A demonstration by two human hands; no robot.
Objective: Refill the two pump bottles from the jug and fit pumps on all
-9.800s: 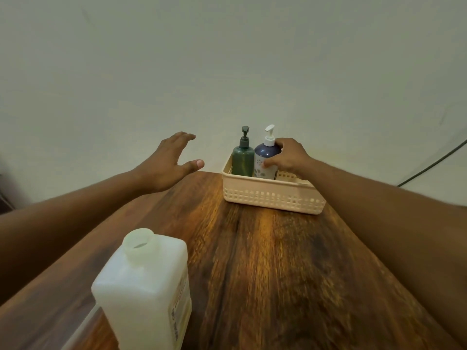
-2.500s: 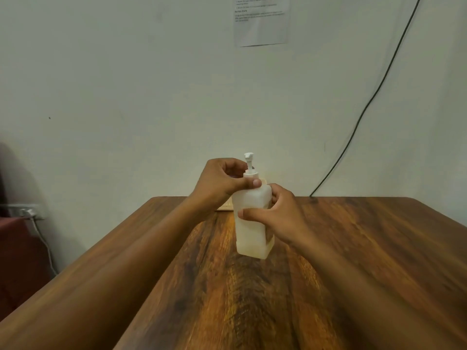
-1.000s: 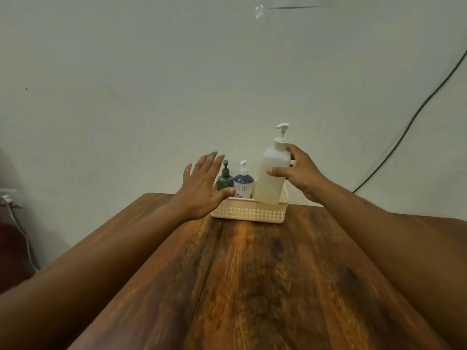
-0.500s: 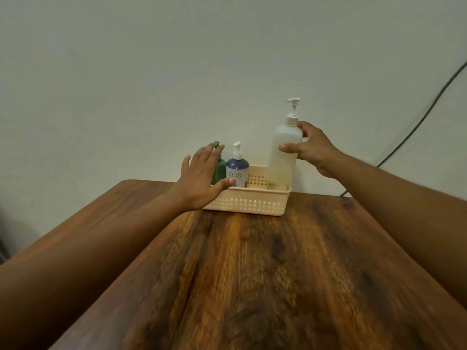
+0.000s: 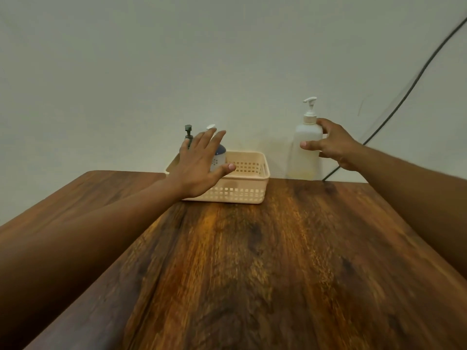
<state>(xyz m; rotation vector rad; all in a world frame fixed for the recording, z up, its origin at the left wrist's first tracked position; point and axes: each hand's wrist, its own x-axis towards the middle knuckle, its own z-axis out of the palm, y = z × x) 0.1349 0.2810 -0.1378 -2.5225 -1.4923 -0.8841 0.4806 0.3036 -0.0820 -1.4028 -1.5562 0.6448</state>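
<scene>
A translucent white jug (image 5: 303,160) with a white pump on its neck stands at the table's far edge, right of the basket. My right hand (image 5: 334,145) holds it, thumb across the front and fingers round the back. A cream plastic basket (image 5: 243,192) sits at the far middle of the table. It holds a green pump bottle (image 5: 188,133) and a blue pump bottle (image 5: 220,154), each with a pump on. My left hand (image 5: 199,164) hovers open with fingers spread in front of those two bottles, hiding most of them.
The wooden table (image 5: 252,261) stretches from the basket toward me. A plain wall rises right behind the basket and jug. A black cable (image 5: 404,97) runs down the wall to the table's far right edge, just behind the jug.
My right hand has carried the jug out of the basket's right end and set it on the table to the right. My left hand stayed spread at the basket's left end.
</scene>
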